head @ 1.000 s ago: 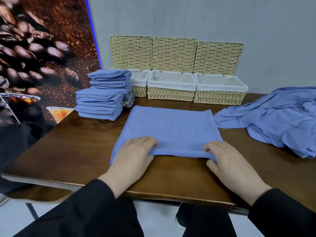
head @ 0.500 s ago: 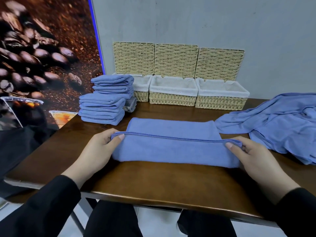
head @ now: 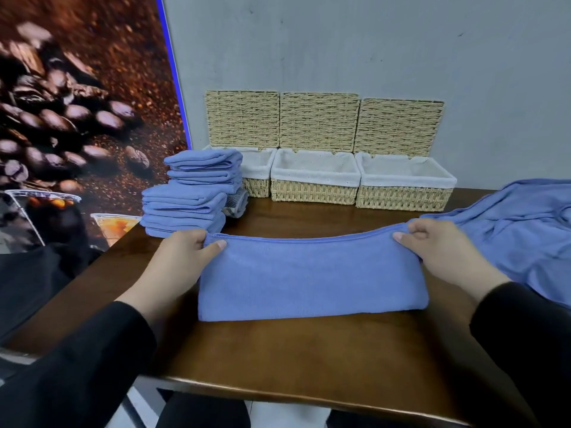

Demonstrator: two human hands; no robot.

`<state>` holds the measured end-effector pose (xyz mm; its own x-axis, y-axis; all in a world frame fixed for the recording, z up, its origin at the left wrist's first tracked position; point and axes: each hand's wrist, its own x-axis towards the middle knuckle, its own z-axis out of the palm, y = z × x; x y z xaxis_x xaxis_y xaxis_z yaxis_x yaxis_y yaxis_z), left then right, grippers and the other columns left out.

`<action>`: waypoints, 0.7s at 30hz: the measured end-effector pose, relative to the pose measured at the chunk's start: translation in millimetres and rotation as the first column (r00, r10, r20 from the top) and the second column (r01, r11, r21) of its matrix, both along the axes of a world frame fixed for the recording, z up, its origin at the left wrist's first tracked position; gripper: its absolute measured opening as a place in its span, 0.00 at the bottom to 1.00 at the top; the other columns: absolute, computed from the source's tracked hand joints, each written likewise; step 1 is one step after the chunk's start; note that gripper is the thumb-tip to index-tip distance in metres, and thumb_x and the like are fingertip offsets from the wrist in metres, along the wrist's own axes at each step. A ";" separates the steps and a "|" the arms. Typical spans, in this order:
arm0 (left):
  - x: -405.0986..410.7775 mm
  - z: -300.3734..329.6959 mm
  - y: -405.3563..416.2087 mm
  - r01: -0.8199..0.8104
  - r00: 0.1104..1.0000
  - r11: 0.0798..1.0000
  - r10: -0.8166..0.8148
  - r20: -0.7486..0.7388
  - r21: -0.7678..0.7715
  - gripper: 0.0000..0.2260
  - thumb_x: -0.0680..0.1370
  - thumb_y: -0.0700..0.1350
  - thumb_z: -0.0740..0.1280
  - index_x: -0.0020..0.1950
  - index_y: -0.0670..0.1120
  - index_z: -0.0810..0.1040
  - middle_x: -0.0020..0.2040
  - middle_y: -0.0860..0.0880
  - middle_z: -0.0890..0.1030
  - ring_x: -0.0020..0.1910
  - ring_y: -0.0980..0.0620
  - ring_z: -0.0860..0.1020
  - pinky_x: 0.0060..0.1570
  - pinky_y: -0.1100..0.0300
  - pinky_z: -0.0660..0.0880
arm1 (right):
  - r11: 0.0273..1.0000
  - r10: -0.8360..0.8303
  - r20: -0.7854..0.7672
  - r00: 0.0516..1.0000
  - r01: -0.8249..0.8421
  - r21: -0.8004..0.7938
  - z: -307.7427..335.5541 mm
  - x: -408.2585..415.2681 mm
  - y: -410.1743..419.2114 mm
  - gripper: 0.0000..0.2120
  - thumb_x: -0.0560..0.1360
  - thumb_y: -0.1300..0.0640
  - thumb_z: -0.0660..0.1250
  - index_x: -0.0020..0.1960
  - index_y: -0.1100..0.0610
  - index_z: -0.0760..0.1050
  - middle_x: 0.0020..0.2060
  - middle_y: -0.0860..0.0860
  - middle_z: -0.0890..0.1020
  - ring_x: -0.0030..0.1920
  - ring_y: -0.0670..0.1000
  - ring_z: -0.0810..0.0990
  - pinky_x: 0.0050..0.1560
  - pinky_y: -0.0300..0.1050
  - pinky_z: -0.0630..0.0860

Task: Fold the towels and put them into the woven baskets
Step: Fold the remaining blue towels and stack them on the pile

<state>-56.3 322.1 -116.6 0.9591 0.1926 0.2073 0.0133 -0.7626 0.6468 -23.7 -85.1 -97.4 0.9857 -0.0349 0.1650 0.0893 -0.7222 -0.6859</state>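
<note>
Two bare hands on one folded blue microfibre towel (head: 312, 279), long axis left to right across the dark wooden table (head: 296, 359). Left hand (head: 182, 261) pinching far left corner, thumb on top. Right hand (head: 438, 251) pinching far right corner likewise. Fold at near edge; far edge lifted, sagging mid-span. Behind: three lined woven straw baskets (head: 315, 189), lids upright. Far left: stacked folded blue towels (head: 191, 196). Right: unfolded blue towels, heaped (head: 519, 230).

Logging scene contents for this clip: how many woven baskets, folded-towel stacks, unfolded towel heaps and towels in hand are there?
Woven baskets, lids up: 3
Folded-towel stacks: 2
Unfolded towel heaps: 1
Towels in hand, pinched by left hand and right hand: 1
Total: 7
</note>
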 end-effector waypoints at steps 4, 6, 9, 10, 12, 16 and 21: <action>8.4 -3.6 -6.9 -0.064 0.997 0.917 0.075 -0.012 0.394 0.15 0.79 0.57 0.69 0.60 0.51 0.73 0.51 0.49 0.76 0.40 0.45 0.76 0.38 0.53 0.73 | 0.980 -0.059 -0.044 0.997 0.050 -0.191 -15.1 34.4 13.8 0.14 0.78 0.45 0.71 0.57 0.54 0.78 0.46 0.49 0.81 0.45 0.51 0.79 0.43 0.44 0.72; 6.6 -5.7 -15.2 -0.017 0.997 0.877 -0.023 0.076 0.480 0.20 0.79 0.55 0.69 0.69 0.53 0.71 0.58 0.50 0.73 0.47 0.44 0.78 0.42 0.51 0.75 | 0.972 -0.052 0.105 0.993 0.075 -0.224 -20.7 35.2 20.4 0.19 0.78 0.45 0.71 0.64 0.54 0.77 0.55 0.51 0.79 0.53 0.51 0.78 0.52 0.46 0.73; 6.6 -2.8 -34.5 0.237 0.916 0.825 -0.365 0.165 0.513 0.15 0.81 0.51 0.68 0.67 0.52 0.76 0.60 0.53 0.75 0.56 0.48 0.77 0.51 0.52 0.75 | 0.984 0.090 0.232 0.969 -0.050 -0.173 -23.5 16.9 40.4 0.06 0.79 0.49 0.69 0.53 0.50 0.80 0.46 0.45 0.79 0.45 0.45 0.77 0.44 0.40 0.70; 9.4 -3.6 -40.8 0.347 0.880 0.778 -0.464 0.106 0.523 0.14 0.82 0.52 0.67 0.67 0.54 0.76 0.63 0.55 0.75 0.59 0.49 0.76 0.57 0.51 0.73 | 0.972 0.144 0.174 0.974 -0.107 -0.207 -27.1 12.3 46.3 0.04 0.80 0.49 0.68 0.50 0.49 0.80 0.43 0.43 0.79 0.43 0.43 0.77 0.42 0.38 0.69; 15.1 -7.5 -55.5 0.549 0.814 0.688 -0.568 -0.117 0.475 0.17 0.83 0.57 0.63 0.71 0.58 0.73 0.72 0.58 0.69 0.70 0.54 0.68 0.68 0.51 0.65 | 0.925 0.229 0.044 0.972 -0.203 -0.321 -37.7 6.6 55.0 0.07 0.80 0.47 0.67 0.48 0.48 0.80 0.40 0.41 0.78 0.43 0.43 0.76 0.42 0.39 0.70; 26.9 -26.0 -72.2 0.634 0.772 0.612 -0.537 -0.341 0.472 0.23 0.82 0.64 0.57 0.77 0.63 0.65 0.80 0.59 0.59 0.79 0.56 0.56 0.75 0.51 0.55 | 0.901 0.245 0.055 0.968 -0.206 -0.382 -41.2 -1.6 59.1 0.10 0.81 0.44 0.63 0.54 0.48 0.80 0.49 0.40 0.79 0.52 0.45 0.78 0.53 0.47 0.76; 32.7 -24.6 -91.1 0.486 0.871 0.625 -0.406 -0.277 0.610 0.23 0.81 0.67 0.54 0.75 0.62 0.66 0.73 0.56 0.67 0.69 0.49 0.66 0.64 0.48 0.65 | 0.900 0.337 0.184 0.923 -0.259 -0.352 -40.4 -24.3 89.1 0.09 0.81 0.46 0.63 0.53 0.49 0.81 0.45 0.42 0.79 0.47 0.44 0.78 0.50 0.45 0.75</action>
